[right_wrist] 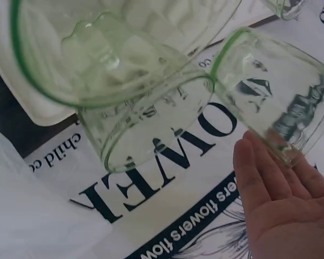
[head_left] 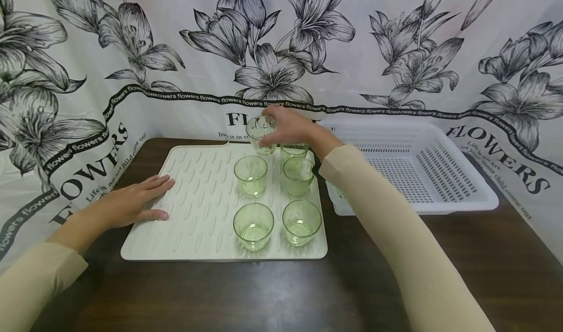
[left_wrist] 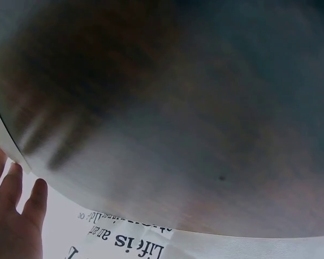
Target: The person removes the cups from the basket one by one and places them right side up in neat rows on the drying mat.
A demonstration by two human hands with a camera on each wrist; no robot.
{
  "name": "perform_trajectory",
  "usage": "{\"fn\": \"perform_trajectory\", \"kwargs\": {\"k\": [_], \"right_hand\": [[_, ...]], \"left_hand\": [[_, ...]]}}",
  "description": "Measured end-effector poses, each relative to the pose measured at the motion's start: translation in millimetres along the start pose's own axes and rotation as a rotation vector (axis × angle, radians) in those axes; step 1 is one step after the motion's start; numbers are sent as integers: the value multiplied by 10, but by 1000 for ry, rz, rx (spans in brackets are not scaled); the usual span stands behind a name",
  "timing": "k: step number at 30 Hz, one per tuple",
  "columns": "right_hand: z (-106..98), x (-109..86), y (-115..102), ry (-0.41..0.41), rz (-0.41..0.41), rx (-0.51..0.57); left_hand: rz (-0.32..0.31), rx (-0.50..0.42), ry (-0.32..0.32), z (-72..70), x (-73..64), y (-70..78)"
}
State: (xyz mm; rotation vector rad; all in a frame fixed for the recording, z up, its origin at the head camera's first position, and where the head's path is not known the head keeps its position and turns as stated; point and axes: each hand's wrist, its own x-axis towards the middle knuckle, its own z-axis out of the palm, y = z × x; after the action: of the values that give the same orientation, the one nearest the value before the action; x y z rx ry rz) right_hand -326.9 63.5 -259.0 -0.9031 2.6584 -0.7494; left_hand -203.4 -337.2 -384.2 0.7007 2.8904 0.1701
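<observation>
Far up the tray point(head_left: 193, 190), gripping a glass point(head_left: 256, 134) with the right hand point(head_left: 289, 126), probably bracing the tray with the outstretched left hand point(head_left: 133, 204).

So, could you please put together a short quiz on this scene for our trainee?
1. Multiple choice: which hand's fingers hold a green glass at the far side of the white tray? A) left; B) right; C) neither.
2. True or false: the white basket stands to the right of the tray.
3. Count: how many glasses make up the row along the tray's near edge?

Key:
1. B, the right hand.
2. True.
3. Two.
</observation>
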Motion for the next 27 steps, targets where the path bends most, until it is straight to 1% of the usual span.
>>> {"fn": "perform_trajectory", "kwargs": {"k": [7, 13, 19, 22, 27], "right_hand": [[108, 117, -42, -19, 44, -45], [185, 155, -75, -49, 83, -54], [241, 178, -52, -105, 92, -136], [269, 189, -50, -127, 103, -164], [299, 215, -71, -115, 117, -173]], "left_hand": [[4, -1, -3, -6, 4, 3], [7, 15, 0, -8, 17, 15], [5, 13, -9, -8, 20, 7], [3, 16, -4, -8, 13, 4], [2, 15, 9, -2, -3, -5]]}}
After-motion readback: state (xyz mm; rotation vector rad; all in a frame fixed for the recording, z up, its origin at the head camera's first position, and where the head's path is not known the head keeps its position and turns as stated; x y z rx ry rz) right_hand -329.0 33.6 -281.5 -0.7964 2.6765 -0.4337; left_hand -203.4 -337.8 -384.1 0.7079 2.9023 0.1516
